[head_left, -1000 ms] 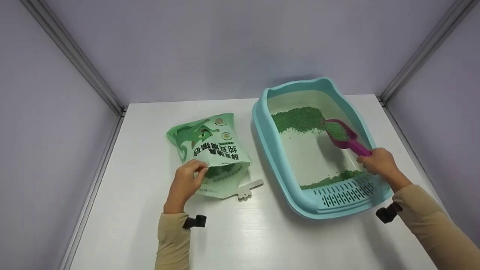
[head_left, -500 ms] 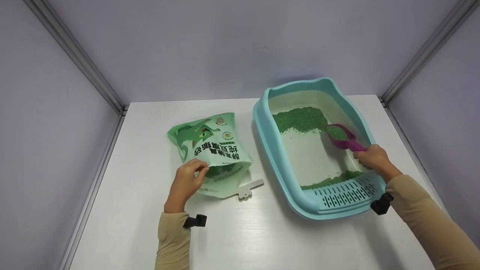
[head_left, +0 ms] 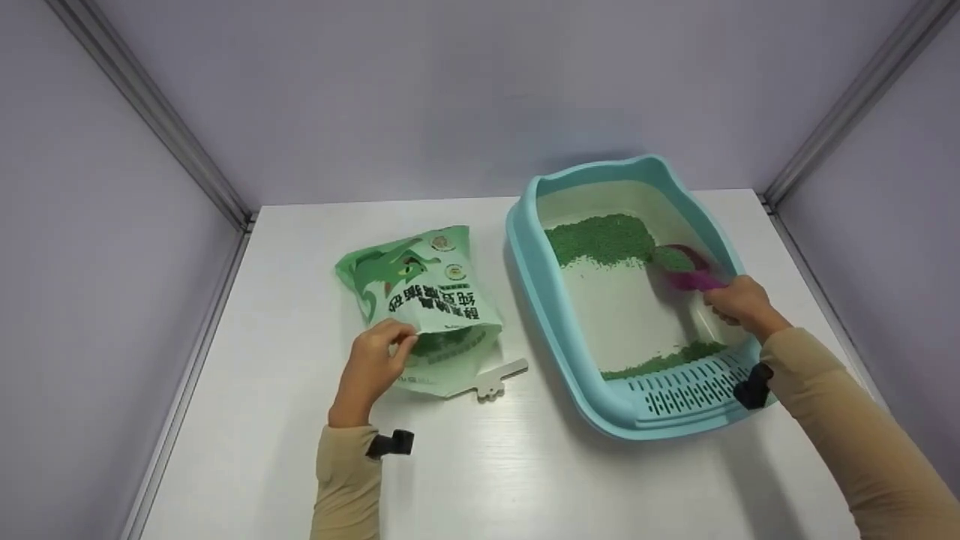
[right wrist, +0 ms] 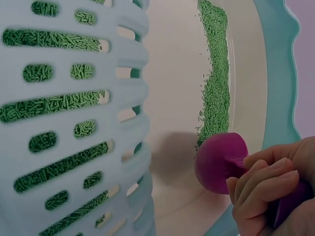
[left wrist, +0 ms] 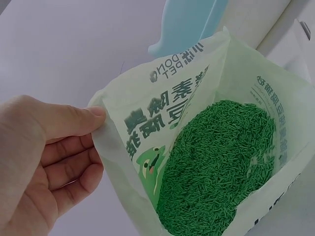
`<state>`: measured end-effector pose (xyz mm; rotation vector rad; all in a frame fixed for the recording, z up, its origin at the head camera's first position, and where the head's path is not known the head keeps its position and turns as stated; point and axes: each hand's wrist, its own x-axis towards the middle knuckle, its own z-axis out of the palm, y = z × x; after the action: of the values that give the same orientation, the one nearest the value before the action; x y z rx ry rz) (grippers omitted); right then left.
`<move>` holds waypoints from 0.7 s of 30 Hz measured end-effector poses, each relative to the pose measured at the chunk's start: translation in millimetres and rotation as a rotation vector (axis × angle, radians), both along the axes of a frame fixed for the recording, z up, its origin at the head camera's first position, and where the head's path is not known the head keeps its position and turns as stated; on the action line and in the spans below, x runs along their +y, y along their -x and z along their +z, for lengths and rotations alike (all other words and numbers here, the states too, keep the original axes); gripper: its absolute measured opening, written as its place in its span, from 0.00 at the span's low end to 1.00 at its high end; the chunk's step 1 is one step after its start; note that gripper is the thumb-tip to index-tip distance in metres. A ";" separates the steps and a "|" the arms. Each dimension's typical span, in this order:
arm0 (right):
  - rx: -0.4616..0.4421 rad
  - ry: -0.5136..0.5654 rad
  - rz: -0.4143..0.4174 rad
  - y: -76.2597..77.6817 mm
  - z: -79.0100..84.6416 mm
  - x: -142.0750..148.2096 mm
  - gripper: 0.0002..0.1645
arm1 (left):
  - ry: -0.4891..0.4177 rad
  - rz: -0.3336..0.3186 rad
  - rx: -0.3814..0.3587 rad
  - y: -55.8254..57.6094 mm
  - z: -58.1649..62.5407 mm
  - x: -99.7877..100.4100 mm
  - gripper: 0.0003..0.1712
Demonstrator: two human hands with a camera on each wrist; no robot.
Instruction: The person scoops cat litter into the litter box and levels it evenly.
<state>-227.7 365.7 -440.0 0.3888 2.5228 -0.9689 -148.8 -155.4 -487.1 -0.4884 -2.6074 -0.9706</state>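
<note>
My left hand pinches the upper lip of a green bag of cat litter, which lies on the table with its mouth toward me. Inside the bag, the left wrist view shows green pellet litter. My right hand grips the handle of a magenta scoop, curled fingers around it. Green pellets fill the scoop's bowl. It is inside a blue litter box, beside a heap of green litter at the far end. In the right wrist view the scoop shows its underside.
A grey flat clip-like piece lies beside the bag's mouth. The litter box's near end carries a slotted grate, with a strip of green pellets along its inner edge. Walls enclose the white table at the back and sides.
My right hand has moved left and away from me with the scoop, whose bowl now tilts more. The left hand and the bag have stayed in place.
</note>
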 end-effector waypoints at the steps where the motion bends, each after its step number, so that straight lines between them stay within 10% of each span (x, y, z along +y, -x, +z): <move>1: 0.000 -0.002 0.001 0.9 0.3 -0.4 0.14 | -0.001 0.000 0.000 -0.1 -0.2 0.1 0.04; 21: 0.102 -0.152 0.064 8.6 0.7 -14.4 0.17 | -0.011 -0.007 0.013 0.0 -1.6 -0.5 0.03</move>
<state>-236.3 351.3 -439.3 0.3083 2.6931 -0.7951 -148.8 -156.0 -488.7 -0.5002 -2.5898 -0.9801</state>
